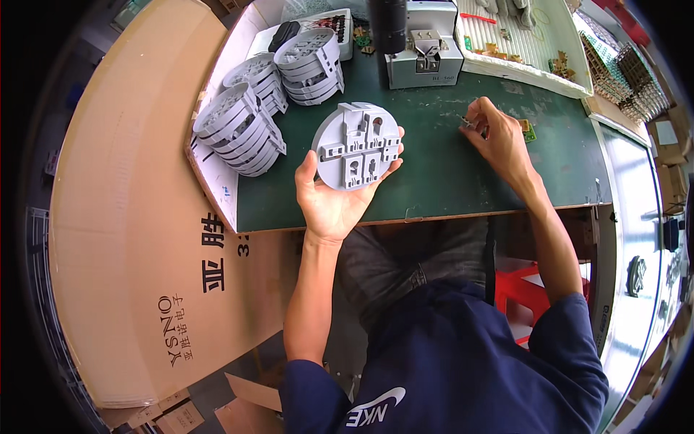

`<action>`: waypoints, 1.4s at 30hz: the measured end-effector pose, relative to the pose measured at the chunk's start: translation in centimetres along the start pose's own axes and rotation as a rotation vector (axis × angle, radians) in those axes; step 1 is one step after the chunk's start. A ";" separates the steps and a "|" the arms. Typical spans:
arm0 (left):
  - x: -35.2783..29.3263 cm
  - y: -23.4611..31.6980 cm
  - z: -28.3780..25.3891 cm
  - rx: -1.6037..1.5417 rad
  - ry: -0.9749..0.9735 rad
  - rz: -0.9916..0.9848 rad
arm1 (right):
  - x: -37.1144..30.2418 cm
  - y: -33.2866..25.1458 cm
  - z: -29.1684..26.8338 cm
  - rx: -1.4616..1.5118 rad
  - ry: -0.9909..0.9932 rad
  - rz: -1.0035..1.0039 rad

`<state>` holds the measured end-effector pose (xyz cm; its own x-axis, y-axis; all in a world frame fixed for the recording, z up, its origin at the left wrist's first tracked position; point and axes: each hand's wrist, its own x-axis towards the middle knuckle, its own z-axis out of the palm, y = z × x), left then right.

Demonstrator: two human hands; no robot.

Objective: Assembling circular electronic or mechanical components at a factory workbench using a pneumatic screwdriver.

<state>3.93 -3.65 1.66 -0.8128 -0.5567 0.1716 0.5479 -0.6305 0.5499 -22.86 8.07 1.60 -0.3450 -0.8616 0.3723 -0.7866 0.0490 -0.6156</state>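
Note:
My left hand [334, 210] grips a round grey plastic disc [334, 160] by its rim, thumb on the left edge and fingers behind and along the right side. Raised blocks and slots cover the disc's face, which is tilted up. Farther right, my right hand [504, 141] hovers over the green tabletop [448, 181], thumb and fingers pinched on a small metallic piece [466, 123] whose exact kind is too small to tell. Just beyond that hand, partly covered by it, lies a small green circuit board [530, 133] with a brass-coloured part.
Stacks of similar grey discs [311, 69] stand at the table's left. A grey metal fixture [424, 72] sits at the back, with a dark cylinder [389, 25] in front. A white foam tray [538, 79] holds small parts at the back right. A large cardboard box [144, 217] flanks the left.

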 end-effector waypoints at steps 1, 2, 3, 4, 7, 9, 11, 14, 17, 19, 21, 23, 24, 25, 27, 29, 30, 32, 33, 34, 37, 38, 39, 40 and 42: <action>-0.1 0.2 0.0 0.012 -0.010 -0.001 | 0.0 0.0 0.0 -0.001 0.000 0.000; -0.1 0.3 -0.1 0.012 -0.012 -0.001 | 0.0 0.0 0.0 -0.036 0.005 -0.068; -0.1 0.4 -0.3 0.003 -0.039 -0.005 | 0.0 0.0 0.1 -0.070 0.011 -0.135; -0.2 0.5 -0.4 -0.006 -0.065 -0.010 | -0.1 0.0 0.1 -0.070 0.013 -0.135; -0.4 0.5 -0.5 -0.054 -0.093 0.001 | -0.4 0.0 0.4 -0.225 0.004 -0.264; -0.3 0.7 -0.4 -0.035 -0.101 -0.006 | -0.6 0.0 -0.1 -0.256 -0.006 -0.322; -0.1 0.7 -0.4 -0.026 -0.120 -0.020 | -0.9 0.5 -0.2 -0.219 0.017 -0.302; 0.0 1.0 -0.6 0.380 -0.084 0.003 | -0.8 -0.1 -0.7 -0.089 0.002 -0.152; 0.2 1.1 -0.7 1.287 0.076 0.044 | -0.1 0.8 -0.9 0.030 -0.104 -0.083; 0.7 0.1 0.0 1.797 0.040 0.206 | 0.2 0.2 -1.3 -0.020 -0.160 -0.179; 1.1 -1.2 -0.2 1.960 0.006 0.243 | 0.7 0.2 -1.3 -0.071 -0.179 -0.255; 1.4 -1.8 -0.1 1.989 -0.008 0.231 | 1.7 -0.2 -1.7 -0.103 -0.296 -0.312; 1.6 -2.0 0.0 2.020 -0.013 0.245 | 2.3 -0.1 -1.6 -0.108 -0.296 -0.308; 1.7 -2.1 0.0 2.052 -0.016 0.259 | 2.9 0.1 -1.7 -0.161 -0.365 -0.332; 1.7 -1.9 0.6 2.026 -0.009 0.290 | 3.7 -0.5 -1.8 -0.215 -0.439 -0.360; 1.6 -1.7 1.1 1.999 0.002 0.321 | 4.3 -1.2 -2.3 -0.274 -0.564 -0.315; 1.5 -1.6 1.2 1.933 0.022 0.349 | 4.2 -1.0 -2.3 -0.277 -0.569 -0.318; 1.4 -1.4 1.7 1.861 0.052 0.378 | 4.0 -0.4 -2.4 -0.249 -0.468 -0.397; 1.5 -1.3 2.1 1.807 0.065 0.396 | 3.8 -0.3 -2.6 -0.252 -0.477 -0.402; 1.5 -1.2 2.4 1.752 0.077 0.415 | 3.4 -0.4 -2.8 -0.201 -0.434 -0.355; 2.0 -1.4 3.2 1.639 0.118 0.465 | 2.6 -1.2 -3.4 -0.038 -0.366 -0.176; 2.2 -1.5 3.5 1.631 0.125 0.469 | 2.2 -1.5 -3.6 0.084 -0.334 -0.041; 2.4 -1.7 3.8 1.598 0.132 0.448 | 1.8 -1.8 -3.7 0.075 -0.340 -0.044; 2.6 -1.8 4.1 1.565 0.139 0.426 | 1.4 -2.1 -3.7 0.196 -0.307 0.035; 3.0 -2.3 4.5 1.565 0.123 0.442 | 0.3 -2.8 -3.5 0.308 -0.274 0.119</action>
<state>-0.67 -1.44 4.59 -0.5942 -0.6206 0.5117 -0.0662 0.6717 0.7379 -22.55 9.44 5.83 -0.2429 -0.9634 0.1133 -0.5451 0.0390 -0.8375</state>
